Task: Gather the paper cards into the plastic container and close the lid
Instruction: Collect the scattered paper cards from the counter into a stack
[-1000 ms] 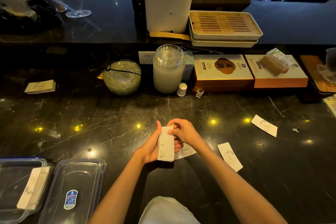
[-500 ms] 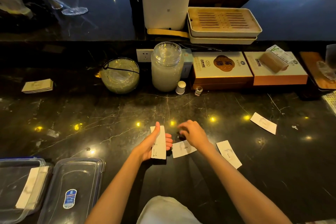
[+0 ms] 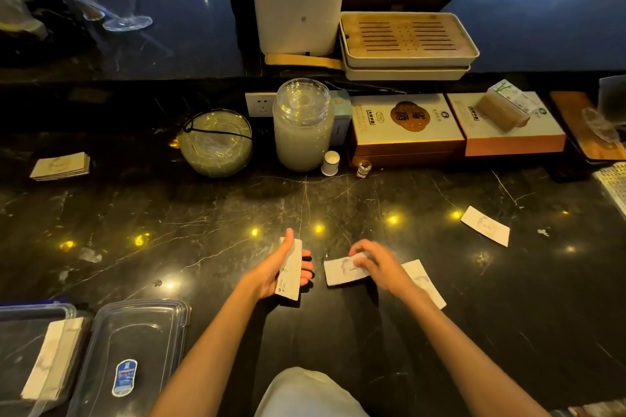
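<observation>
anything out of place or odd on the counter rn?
Nothing spilled or damaged. Loose cards lie scattered at odd angles: one under the right hand, one beside it, one far right. A separate stack sits far left. The lid is off the container. The left hand holds the gathered cards.

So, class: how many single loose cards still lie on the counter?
3: one under the right hand, one just right of that hand, one far right. The hand may hide more.
</observation>
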Action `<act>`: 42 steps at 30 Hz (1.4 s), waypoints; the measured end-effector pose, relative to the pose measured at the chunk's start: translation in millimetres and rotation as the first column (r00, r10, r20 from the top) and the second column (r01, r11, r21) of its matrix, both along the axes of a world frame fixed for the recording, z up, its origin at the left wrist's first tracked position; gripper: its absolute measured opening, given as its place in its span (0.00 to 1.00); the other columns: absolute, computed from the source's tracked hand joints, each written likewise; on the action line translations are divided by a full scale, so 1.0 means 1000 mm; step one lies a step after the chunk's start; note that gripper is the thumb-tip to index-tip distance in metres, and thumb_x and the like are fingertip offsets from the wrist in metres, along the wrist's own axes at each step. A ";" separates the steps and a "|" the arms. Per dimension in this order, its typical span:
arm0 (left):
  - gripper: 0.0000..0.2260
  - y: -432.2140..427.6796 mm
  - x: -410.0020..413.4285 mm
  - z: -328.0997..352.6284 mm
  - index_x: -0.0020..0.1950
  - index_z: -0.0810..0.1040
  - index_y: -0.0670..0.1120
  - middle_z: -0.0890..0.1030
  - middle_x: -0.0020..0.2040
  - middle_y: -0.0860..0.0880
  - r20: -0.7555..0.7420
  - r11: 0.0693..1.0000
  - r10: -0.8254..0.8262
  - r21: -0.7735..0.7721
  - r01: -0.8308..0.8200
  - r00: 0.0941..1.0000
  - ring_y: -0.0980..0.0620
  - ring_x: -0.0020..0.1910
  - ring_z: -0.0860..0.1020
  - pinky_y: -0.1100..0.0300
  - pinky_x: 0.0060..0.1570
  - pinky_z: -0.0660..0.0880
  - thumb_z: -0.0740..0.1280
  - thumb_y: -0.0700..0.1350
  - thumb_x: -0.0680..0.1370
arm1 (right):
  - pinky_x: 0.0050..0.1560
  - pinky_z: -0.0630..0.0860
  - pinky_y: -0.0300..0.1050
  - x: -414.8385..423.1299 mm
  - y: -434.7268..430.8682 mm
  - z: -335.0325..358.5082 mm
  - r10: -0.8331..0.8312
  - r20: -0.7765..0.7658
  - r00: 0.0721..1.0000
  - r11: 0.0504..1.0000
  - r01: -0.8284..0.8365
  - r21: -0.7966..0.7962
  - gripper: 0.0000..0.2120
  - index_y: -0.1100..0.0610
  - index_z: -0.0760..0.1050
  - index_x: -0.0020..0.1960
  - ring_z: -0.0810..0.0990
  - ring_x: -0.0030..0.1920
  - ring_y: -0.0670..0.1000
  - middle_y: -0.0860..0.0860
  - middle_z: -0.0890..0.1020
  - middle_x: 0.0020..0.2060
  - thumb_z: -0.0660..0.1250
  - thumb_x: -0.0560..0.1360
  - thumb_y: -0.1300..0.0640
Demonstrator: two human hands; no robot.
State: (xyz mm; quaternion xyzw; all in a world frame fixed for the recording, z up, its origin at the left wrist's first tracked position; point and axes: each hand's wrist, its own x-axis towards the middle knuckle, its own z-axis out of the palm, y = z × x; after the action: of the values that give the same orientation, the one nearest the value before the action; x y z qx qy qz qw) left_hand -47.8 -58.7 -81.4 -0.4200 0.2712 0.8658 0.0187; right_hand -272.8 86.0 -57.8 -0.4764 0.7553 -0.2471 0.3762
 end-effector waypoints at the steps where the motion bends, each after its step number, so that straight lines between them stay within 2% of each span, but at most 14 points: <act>1: 0.38 0.002 -0.006 0.001 0.65 0.72 0.40 0.82 0.46 0.41 0.014 0.998 -0.050 -0.024 0.050 0.999 0.46 0.42 0.82 0.55 0.43 0.82 0.61 0.71 0.71 | 0.52 0.72 0.41 -0.006 -0.002 0.012 0.042 0.049 0.998 0.999 -0.042 -0.007 0.06 0.52 0.78 0.51 0.78 0.52 0.48 0.47 0.79 0.49 0.64 0.78 0.60; 5: 0.41 0.019 -0.044 0.007 0.66 0.76 0.44 0.83 0.55 0.39 -0.079 0.976 -0.209 0.038 0.212 0.975 0.43 0.51 0.83 0.51 0.48 0.81 0.57 0.75 0.70 | 0.53 0.73 0.40 -0.019 -0.017 0.053 0.229 0.100 0.968 0.970 -0.235 0.054 0.06 0.49 0.78 0.51 0.77 0.54 0.42 0.41 0.79 0.49 0.66 0.76 0.58; 10: 0.44 0.049 -0.096 0.012 0.69 0.76 0.49 0.81 0.56 0.37 -0.274 0.939 -0.277 0.124 0.320 0.921 0.39 0.51 0.82 0.46 0.53 0.79 0.52 0.79 0.68 | 0.48 0.79 0.46 -0.025 -0.018 0.060 0.149 0.115 0.982 0.978 -0.164 0.129 0.15 0.51 0.70 0.54 0.81 0.49 0.47 0.48 0.81 0.48 0.72 0.72 0.61; 14: 0.45 0.068 -0.117 0.018 0.61 0.80 0.41 0.80 0.50 0.38 -0.194 0.948 -0.286 0.083 0.306 0.938 0.42 0.45 0.82 0.48 0.47 0.81 0.55 0.79 0.67 | 0.46 0.74 0.42 -0.036 -0.007 0.050 0.214 -0.037 0.976 0.970 -0.208 0.127 0.14 0.50 0.71 0.52 0.75 0.51 0.48 0.47 0.77 0.49 0.74 0.71 0.56; 17: 0.45 0.079 -0.127 0.022 0.56 0.78 0.38 0.79 0.45 0.39 -0.121 0.956 -0.285 0.038 0.291 0.951 0.44 0.40 0.80 0.51 0.42 0.81 0.55 0.78 0.67 | 0.52 0.69 0.43 -0.045 0.006 0.043 0.241 -0.208 0.948 0.970 -0.229 0.080 0.21 0.49 0.71 0.58 0.68 0.53 0.49 0.49 0.70 0.51 0.74 0.69 0.48; 20: 0.37 0.088 -0.133 0.025 0.53 0.80 0.44 0.79 0.42 0.42 -0.142 0.976 -0.195 0.067 0.206 0.970 0.46 0.38 0.79 0.54 0.40 0.79 0.56 0.76 0.70 | 0.60 0.69 0.44 -0.057 0.022 0.041 0.058 -0.208 0.977 0.998 -0.064 -0.024 0.27 0.43 0.68 0.67 0.68 0.60 0.48 0.48 0.73 0.59 0.73 0.71 0.47; 22: 0.31 0.091 -0.136 0.027 0.61 0.77 0.49 0.80 0.42 0.43 -0.143 0.991 -0.080 0.095 0.095 0.986 0.47 0.37 0.78 0.55 0.39 0.78 0.59 0.72 0.73 | 0.59 0.74 0.46 -0.069 0.040 0.035 -0.262 -0.140 0.955 0.961 0.245 -0.126 0.20 0.49 0.73 0.65 0.74 0.59 0.49 0.49 0.77 0.58 0.71 0.74 0.51; 24: 0.29 0.094 -0.134 0.027 0.68 0.70 0.53 0.80 0.41 0.43 -0.117 0.997 0.010 0.076 -0.001 0.993 0.47 0.37 0.78 0.54 0.38 0.78 0.60 0.70 0.74 | 0.57 0.77 0.52 -0.083 0.063 0.025 -0.510 -0.149 0.847 0.860 0.504 -0.080 0.12 0.55 0.76 0.59 0.79 0.56 0.53 0.53 0.80 0.54 0.69 0.76 0.56; 26: 0.28 0.096 -0.130 0.027 0.69 0.68 0.56 0.79 0.42 0.43 -0.103 0.998 0.058 0.045 -0.054 0.993 0.48 0.37 0.77 0.53 0.38 0.79 0.61 0.69 0.74 | 0.57 0.76 0.54 -0.092 0.089 0.009 -0.526 -0.237 0.817 0.825 0.558 0.091 0.12 0.59 0.76 0.57 0.79 0.57 0.57 0.56 0.81 0.54 0.69 0.76 0.55; 30: 0.26 0.101 -0.122 0.033 0.65 0.69 0.52 0.78 0.41 0.44 -0.061 0.990 0.132 0.051 -0.129 0.989 0.48 0.36 0.77 0.56 0.36 0.79 0.60 0.68 0.75 | 0.59 0.75 0.54 -0.079 0.120 -0.017 -0.342 -0.325 0.882 0.795 0.456 0.401 0.28 0.59 0.71 0.64 0.75 0.63 0.59 0.57 0.76 0.62 0.72 0.72 0.44; 33: 0.28 0.110 -0.120 0.039 0.64 0.69 0.50 0.78 0.40 0.44 -0.046 0.982 0.184 0.052 -0.181 0.982 0.49 0.34 0.77 0.56 0.35 0.78 0.59 0.69 0.75 | 0.60 0.75 0.54 -0.065 0.127 -0.029 -0.326 -0.393 0.860 0.776 0.481 0.408 0.34 0.60 0.65 0.68 0.71 0.66 0.59 0.58 0.71 0.66 0.75 0.70 0.46; 35: 0.29 0.117 -0.118 0.040 0.64 0.69 0.49 0.78 0.40 0.44 -0.036 0.978 0.202 0.052 -0.200 0.979 0.49 0.34 0.78 0.57 0.34 0.79 0.57 0.70 0.75 | 0.57 0.76 0.53 -0.059 0.130 -0.032 -0.378 -0.413 0.828 0.779 0.526 0.341 0.31 0.60 0.66 0.65 0.72 0.64 0.59 0.59 0.72 0.64 0.75 0.70 0.49; 38: 0.30 0.126 -0.113 0.042 0.67 0.68 0.49 0.78 0.41 0.44 -0.031 0.980 0.200 0.015 -0.200 0.979 0.48 0.35 0.78 0.57 0.34 0.78 0.56 0.70 0.75 | 0.52 0.77 0.48 -0.057 0.139 -0.038 -0.492 -0.300 0.817 0.814 0.554 0.175 0.20 0.55 0.67 0.58 0.74 0.61 0.58 0.57 0.76 0.60 0.74 0.72 0.55; 42: 0.31 0.132 -0.108 0.045 0.68 0.69 0.50 0.79 0.43 0.43 -0.027 0.982 0.183 -0.038 -0.184 0.983 0.47 0.37 0.78 0.55 0.36 0.79 0.57 0.71 0.75 | 0.43 0.77 0.35 -0.071 0.150 -0.028 -0.558 0.254 0.790 0.815 0.580 -0.014 0.11 0.54 0.70 0.58 0.77 0.62 0.56 0.53 0.77 0.57 0.65 0.78 0.64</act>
State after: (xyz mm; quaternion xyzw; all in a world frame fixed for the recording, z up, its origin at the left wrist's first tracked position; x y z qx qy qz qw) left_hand -155.8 73.0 -36.7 -0.4333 0.2490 0.8631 -0.0728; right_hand -344.1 235.6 -85.9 -0.2105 0.8008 -0.4382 0.3498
